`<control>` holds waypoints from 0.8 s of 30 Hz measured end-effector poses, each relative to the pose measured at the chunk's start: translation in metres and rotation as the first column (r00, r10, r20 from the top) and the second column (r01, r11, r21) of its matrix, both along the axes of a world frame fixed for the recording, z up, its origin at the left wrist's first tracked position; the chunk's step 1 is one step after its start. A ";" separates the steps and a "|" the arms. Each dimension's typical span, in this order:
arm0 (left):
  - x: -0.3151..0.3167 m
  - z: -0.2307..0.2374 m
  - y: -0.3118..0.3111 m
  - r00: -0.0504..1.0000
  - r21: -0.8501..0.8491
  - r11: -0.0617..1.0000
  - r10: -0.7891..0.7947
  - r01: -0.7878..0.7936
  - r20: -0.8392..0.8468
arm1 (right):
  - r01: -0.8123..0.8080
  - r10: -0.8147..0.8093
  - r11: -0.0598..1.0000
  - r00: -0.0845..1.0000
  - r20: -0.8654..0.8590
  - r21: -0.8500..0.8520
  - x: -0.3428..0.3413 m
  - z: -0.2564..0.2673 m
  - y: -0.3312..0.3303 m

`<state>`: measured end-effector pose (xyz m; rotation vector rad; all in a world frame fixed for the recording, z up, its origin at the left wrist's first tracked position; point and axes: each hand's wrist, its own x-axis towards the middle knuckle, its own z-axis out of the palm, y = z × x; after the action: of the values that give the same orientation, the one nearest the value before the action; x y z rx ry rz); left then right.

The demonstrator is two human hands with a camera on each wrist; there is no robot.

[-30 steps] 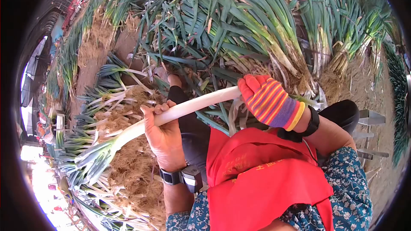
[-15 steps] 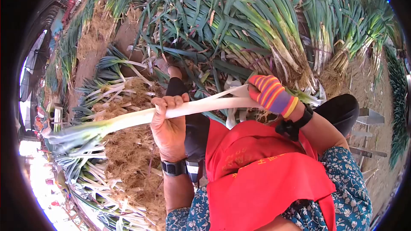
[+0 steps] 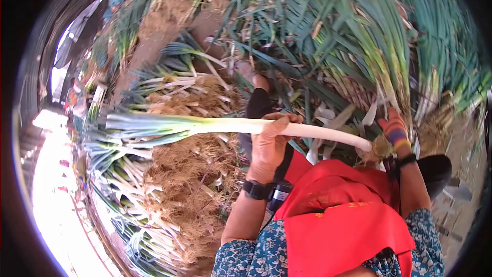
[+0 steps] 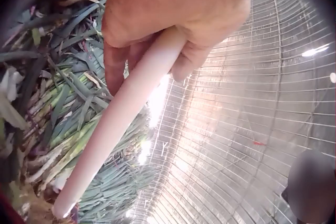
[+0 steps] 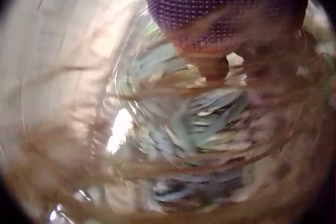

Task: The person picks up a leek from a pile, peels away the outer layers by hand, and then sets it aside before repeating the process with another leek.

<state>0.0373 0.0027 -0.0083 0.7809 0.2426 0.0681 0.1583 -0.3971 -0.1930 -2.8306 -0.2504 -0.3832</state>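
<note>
far left, head view: bright, washed-out ground along the edge. next, a pile of trimmed leeks (image 3: 133, 174), white shanks and green tops pointing left, with a broad mat of tan roots (image 3: 189, 179) along its right side. one long leek (image 3: 230, 124) lies nearly level above the pile, green top leftward, pale shank running right across the person's dark-trousered leg (image 3: 259, 106).

mid-frame: bare left hand (image 3: 271, 146) grasps the shank, thumb on the near side, fingers wrapped round; dark strap (image 3: 258, 190) on that wrist. left wrist view shows the shank slanting down past the fingers to a smooth, pale end.

right of this: red apron (image 3: 343, 236) below; a brown root clump (image 3: 382, 147) at the leek's right end, cannot tell if joined. right hand (image 3: 395, 129) in a striped glove, just beyond the clump; its wrist view is blurred, cannot tell whether it grasps anything. behind, tall leek bundles (image 3: 379, 46).
</note>
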 end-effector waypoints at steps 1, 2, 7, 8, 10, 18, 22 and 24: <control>0.001 0.001 -0.002 0.996 0.036 0.997 0.067 -0.065 -0.062 | -0.091 0.100 0.986 0.993 -0.057 0.140 -0.010 0.031 0.019; 0.001 -0.002 -0.002 0.991 0.066 0.993 0.105 -0.100 -0.078 | -0.143 0.172 0.981 0.952 -0.253 0.128 -0.024 0.073 0.046; 0.005 -0.016 -0.007 0.922 0.219 0.913 0.374 -0.345 -0.104 | -0.627 0.584 0.776 0.677 -0.447 0.064 -0.087 0.125 0.135; 0.003 -0.016 -0.005 0.919 0.264 0.899 0.383 -0.348 -0.096 | -0.646 0.602 0.761 0.667 -0.438 0.063 -0.090 0.122 0.139; 0.002 -0.028 0.003 0.883 0.354 0.836 0.466 -0.420 -0.054 | -0.888 0.857 0.450 0.458 -0.234 -0.091 -0.086 0.114 0.152; -0.012 0.009 0.036 0.903 0.452 0.786 0.409 -0.421 0.129 | -0.268 0.821 0.534 -0.064 -0.568 0.802 -0.043 0.149 0.219; -0.025 0.050 0.072 0.827 0.426 0.713 0.526 -0.557 0.200 | 0.128 0.752 0.653 -0.228 -0.619 0.746 -0.056 0.181 0.269; -0.036 0.079 0.111 0.789 0.536 0.612 0.584 -0.581 0.188 | 0.189 0.876 0.477 -0.187 -0.445 0.859 -0.071 0.197 0.292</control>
<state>0.0016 0.1136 0.0709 1.2827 0.4943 0.8050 0.0873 -0.1055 0.0042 -1.2007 -0.5411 1.4745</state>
